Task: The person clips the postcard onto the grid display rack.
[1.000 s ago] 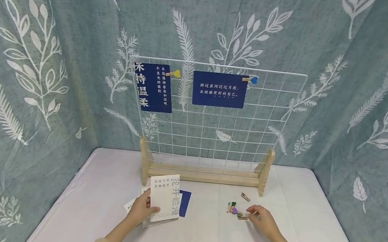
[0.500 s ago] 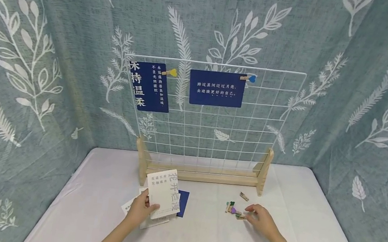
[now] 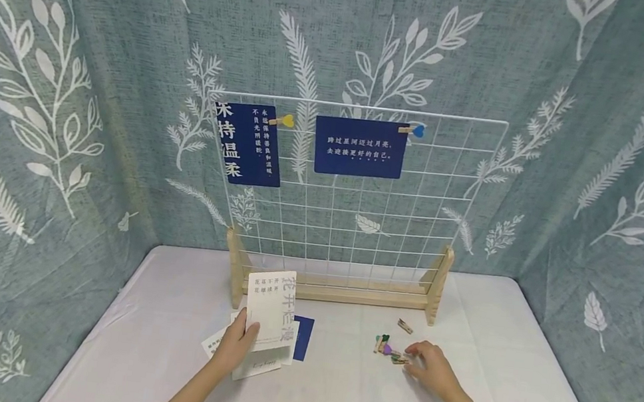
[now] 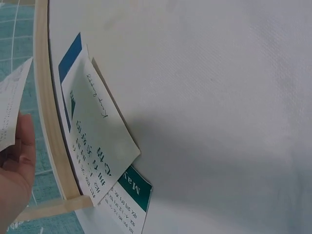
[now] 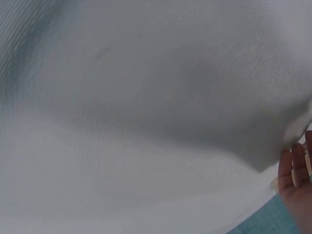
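Note:
My left hand (image 3: 236,343) pinches a white card (image 3: 269,312) by its lower left edge, thumb in front, holding it upright above other cards. In the left wrist view, that held card (image 4: 12,102) shows only in part at the left edge. Under it lies a pile of cards (image 4: 105,131), white ones and a blue one, on the table. My right hand (image 3: 435,370) is at a small cluster of wooden clothespins (image 3: 385,348) with green and purple tops. Its fingers are loosely bent beside the nearest clothespin; whether they touch it is unclear.
A white wire grid (image 3: 354,232) in a wooden stand (image 3: 337,294) rises at the back of the table. Two blue cards (image 3: 358,148) hang on it, fastened by clothespins with yellow and blue heart tops. A lone clothespin (image 3: 405,326) lies behind the cluster.
My left hand has raised the white card slightly and turned it more upright, uncovering more of the pile. My right hand stays by the clothespins with its fingers shifting slightly.

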{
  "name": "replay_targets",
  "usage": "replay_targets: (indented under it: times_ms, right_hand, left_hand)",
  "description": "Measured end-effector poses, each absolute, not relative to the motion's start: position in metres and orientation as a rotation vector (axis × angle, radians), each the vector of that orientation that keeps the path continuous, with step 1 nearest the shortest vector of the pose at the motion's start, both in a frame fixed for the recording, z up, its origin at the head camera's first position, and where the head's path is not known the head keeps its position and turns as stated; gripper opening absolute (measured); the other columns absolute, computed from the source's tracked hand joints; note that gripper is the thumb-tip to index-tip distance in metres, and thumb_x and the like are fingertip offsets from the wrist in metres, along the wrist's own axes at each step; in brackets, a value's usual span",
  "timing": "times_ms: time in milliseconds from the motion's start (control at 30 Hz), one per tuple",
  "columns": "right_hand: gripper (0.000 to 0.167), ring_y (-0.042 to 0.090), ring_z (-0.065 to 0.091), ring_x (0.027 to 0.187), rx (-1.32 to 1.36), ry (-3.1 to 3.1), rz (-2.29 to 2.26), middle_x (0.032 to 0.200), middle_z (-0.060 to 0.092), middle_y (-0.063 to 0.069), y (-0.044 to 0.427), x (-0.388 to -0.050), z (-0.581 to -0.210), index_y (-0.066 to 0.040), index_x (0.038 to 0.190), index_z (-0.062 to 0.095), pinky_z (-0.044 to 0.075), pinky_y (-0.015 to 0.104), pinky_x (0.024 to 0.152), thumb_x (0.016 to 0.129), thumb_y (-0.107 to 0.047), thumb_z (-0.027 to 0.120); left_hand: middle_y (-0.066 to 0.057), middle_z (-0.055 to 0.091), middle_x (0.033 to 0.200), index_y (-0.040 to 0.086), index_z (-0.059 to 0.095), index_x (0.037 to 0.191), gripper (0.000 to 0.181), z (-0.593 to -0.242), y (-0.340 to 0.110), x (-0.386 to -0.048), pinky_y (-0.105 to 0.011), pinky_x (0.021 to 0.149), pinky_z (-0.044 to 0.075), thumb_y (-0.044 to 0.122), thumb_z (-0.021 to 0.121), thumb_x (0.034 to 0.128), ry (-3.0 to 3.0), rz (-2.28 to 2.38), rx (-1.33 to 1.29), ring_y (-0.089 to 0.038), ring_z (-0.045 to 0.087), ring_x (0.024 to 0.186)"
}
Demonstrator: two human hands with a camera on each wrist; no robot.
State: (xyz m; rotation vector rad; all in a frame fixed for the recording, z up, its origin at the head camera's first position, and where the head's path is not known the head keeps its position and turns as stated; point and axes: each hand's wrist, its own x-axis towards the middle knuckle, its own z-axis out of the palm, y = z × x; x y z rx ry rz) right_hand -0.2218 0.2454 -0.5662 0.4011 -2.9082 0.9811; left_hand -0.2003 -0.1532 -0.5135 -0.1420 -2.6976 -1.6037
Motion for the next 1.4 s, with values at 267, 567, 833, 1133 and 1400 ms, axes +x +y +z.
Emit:
replay_targets:
  times_ms: [267,567,833,1133,1400]
  right_hand:
    - [0.024,0.022,0.056,0.091,0.379,-2.922,0.963,0.094,0.064,0.004,0.242,-0.220,-0.565,-0.004,0.095,0.066,0.047,0.045,0.086,0.073,-0.008,0.076]
    - [0.023,0.021,0.052,0.090,0.347,-2.936,0.895,0.093,0.059,0.004,0.238,-0.218,-0.565,-0.007,0.091,0.066,0.047,0.044,0.083,0.071,-0.009,0.078]
    - [0.023,0.025,0.053,0.089,0.312,-2.921,0.840,0.093,0.059,0.006,0.233,-0.218,-0.569,-0.009,0.087,0.066,0.046,0.048,0.081,0.070,-0.015,0.080]
    - [0.023,0.024,0.050,0.086,0.307,-2.901,0.811,0.090,0.056,0.004,0.230,-0.218,-0.571,-0.013,0.082,0.062,0.045,0.045,0.073,0.069,-0.018,0.081]
    - [0.019,0.025,0.050,0.083,0.319,-2.873,0.746,0.086,0.053,0.004,0.227,-0.217,-0.570,-0.014,0.075,0.058,0.045,0.042,0.068,0.074,-0.010,0.076]
  left_hand:
    - [-0.024,0.057,0.116,-0.006,0.038,0.125,0.033,-0.508,-0.150,-0.204,-0.035,0.087,0.052,0.015,0.026,0.1039,-2.631,-1.639,-0.151,-0.036,0.057,0.108]
    - [-0.020,0.055,0.098,-0.010,0.044,0.107,0.016,-0.507,-0.143,-0.208,-0.015,0.065,0.047,0.002,0.046,0.0964,-2.501,-1.630,-0.066,-0.013,0.051,0.080]
    - [-0.026,0.057,0.098,-0.013,0.042,0.112,0.021,-0.505,-0.140,-0.206,-0.016,0.070,0.052,-0.006,0.049,0.0926,-2.453,-1.688,-0.015,-0.025,0.060,0.087]
    - [-0.028,0.055,0.102,-0.013,0.038,0.125,0.039,-0.509,-0.137,-0.209,-0.020,0.065,0.053,-0.014,0.046,0.0872,-2.441,-1.740,0.057,-0.031,0.062,0.086]
    - [-0.025,0.056,0.102,-0.012,0.040,0.126,0.036,-0.509,-0.136,-0.209,-0.015,0.063,0.049,-0.006,0.047,0.0907,-2.439,-1.726,0.134,-0.018,0.057,0.080]
